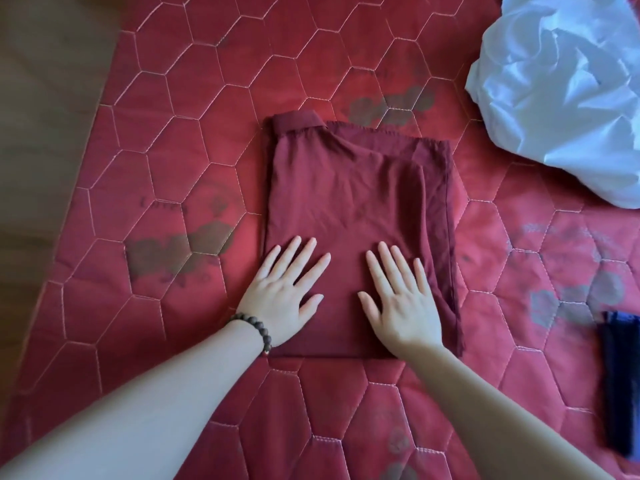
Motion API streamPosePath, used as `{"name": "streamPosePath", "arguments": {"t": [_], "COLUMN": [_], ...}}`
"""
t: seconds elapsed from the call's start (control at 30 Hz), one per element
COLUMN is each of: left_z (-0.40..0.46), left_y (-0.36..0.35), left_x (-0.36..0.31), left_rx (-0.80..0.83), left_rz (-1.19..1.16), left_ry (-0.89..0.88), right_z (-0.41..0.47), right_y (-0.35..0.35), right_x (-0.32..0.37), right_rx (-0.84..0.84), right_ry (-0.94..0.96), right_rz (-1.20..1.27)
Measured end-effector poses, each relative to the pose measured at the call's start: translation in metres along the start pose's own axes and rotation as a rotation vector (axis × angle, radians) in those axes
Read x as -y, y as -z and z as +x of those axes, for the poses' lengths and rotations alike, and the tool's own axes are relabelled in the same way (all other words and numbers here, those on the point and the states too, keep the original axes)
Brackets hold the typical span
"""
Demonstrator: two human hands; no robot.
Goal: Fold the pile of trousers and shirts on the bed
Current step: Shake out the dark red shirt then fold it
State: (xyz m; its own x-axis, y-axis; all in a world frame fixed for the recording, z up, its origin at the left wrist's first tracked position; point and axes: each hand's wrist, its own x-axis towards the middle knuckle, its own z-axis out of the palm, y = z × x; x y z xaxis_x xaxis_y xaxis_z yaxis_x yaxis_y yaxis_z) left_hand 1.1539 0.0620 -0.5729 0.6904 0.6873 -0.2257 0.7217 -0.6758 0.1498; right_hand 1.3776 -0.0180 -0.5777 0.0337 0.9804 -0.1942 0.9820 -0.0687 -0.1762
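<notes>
A dark red garment (349, 188) lies folded into a rough rectangle in the middle of the red quilted bed (180, 140). Both of my hands lie flat on its near end with fingers spread. My left hand (284, 292), with a bead bracelet at the wrist, presses the near left corner. My right hand (401, 299) presses the near right part, beside the garment's layered right edge. Neither hand grips the cloth.
A crumpled white garment (561, 95) lies at the far right of the bed. A dark blue folded cloth (620, 386) sits at the right edge, near me. The bed's left edge borders a brown floor (45, 133).
</notes>
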Motion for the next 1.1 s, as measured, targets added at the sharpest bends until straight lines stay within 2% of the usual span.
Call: {"name": "streamPosePath", "arguments": {"t": [0.13,0.23,0.33,0.4,0.47,0.53,0.6,0.67,0.73,0.8,0.9,0.97,1.0,1.1], "left_z": [-0.005,-0.007,-0.007,-0.003,0.003,0.009,0.013,0.016,0.018,0.026,0.043,0.047,0.046,0.042], "left_y": [0.011,0.024,0.032,0.032,0.03,0.03,0.032,0.037,0.046,0.06,0.068,0.062,0.058,0.051], "left_x": [0.022,0.048,0.074,0.08,0.077,0.073,0.071,0.071,0.073,0.071,0.064,0.061,0.06,0.054], "left_rx": [0.095,0.026,-0.046,-0.075,-0.079,-0.028,0.047,0.123,0.125,0.117,0.098,0.107,0.109,0.032], "left_rz": [-0.067,-0.024,0.1,0.182,0.229,0.235,0.144,-0.034,-0.288,-0.574,-0.916,-0.938,-0.93,-0.993], "left_ry": [-0.108,-0.152,-0.08,-0.109,-0.218,-0.33,-0.369,-0.33,-0.206,0.003,0.308,0.523,0.617,0.766], "right_z": [-0.026,-0.025,-0.019,-0.014,-0.008,0.003,0.011,0.017,0.025,0.035,0.051,0.056,0.056,0.052], "right_y": [0.012,0.033,0.056,0.063,0.063,0.063,0.064,0.068,0.078,0.09,0.087,0.074,0.069,0.061], "right_x": [-0.027,-0.06,-0.108,-0.128,-0.128,-0.115,-0.101,-0.093,-0.092,-0.091,-0.085,-0.079,-0.077,-0.073], "right_rx": [0.094,0.015,-0.099,-0.05,0.005,0.073,0.174,0.244,0.326,0.411,0.316,0.315,0.303,0.27], "right_ry": [0.037,0.11,-0.041,-0.031,0.119,0.344,0.495,0.52,0.41,0.119,-0.396,-0.687,-0.759,-0.807], "right_rz": [-0.042,-0.051,-0.109,-0.169,-0.238,-0.309,-0.318,-0.187,0.158,0.51,0.925,1.041,1.056,1.116]}}
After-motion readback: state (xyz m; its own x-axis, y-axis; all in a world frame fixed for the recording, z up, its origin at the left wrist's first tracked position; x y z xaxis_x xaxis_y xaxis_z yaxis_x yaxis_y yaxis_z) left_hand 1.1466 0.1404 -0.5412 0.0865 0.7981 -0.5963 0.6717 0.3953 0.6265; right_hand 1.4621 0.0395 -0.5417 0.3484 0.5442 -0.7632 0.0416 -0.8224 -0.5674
